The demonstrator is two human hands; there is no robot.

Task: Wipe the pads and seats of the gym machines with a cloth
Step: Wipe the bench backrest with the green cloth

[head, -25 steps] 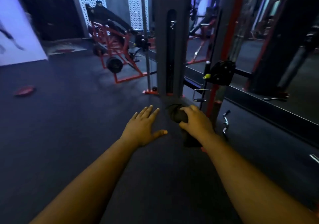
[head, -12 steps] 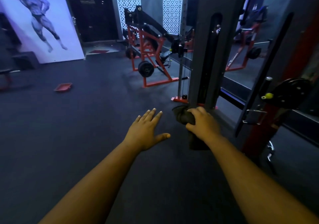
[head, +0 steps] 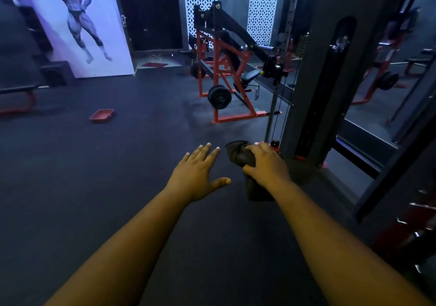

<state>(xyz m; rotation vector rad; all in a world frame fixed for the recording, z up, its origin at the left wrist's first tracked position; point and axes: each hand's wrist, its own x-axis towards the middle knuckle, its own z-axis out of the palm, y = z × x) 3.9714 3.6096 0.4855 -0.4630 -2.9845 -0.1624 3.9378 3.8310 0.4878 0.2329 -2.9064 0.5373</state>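
From my head camera, both my arms reach out ahead of me over the dark rubber floor (head: 70,187). My right hand (head: 266,166) has its fingers curled round the dark cloth (head: 238,154), which bunches out past my knuckles and hangs down below my palm. My left hand (head: 198,176) holds nothing; its fingers lie straight and together, thumb out to the side, just beside the cloth but apart from it.

The cloth touches no pad or seat at this moment. The nearest padded machine I can make out is the red-framed plate machine (head: 224,74) well ahead of me, with a small black seat (head: 250,75) low on its frame. A tall grey cable column (head: 313,69) stands close on my right, and a flat bench (head: 16,91) sits far off to my left. A red tray (head: 102,115) lies on the floor.

In this dim light I cannot tell whether any surface has been wiped. I judge I am between machines, with the red machine's seat and pads, and likely the bench, left to do.
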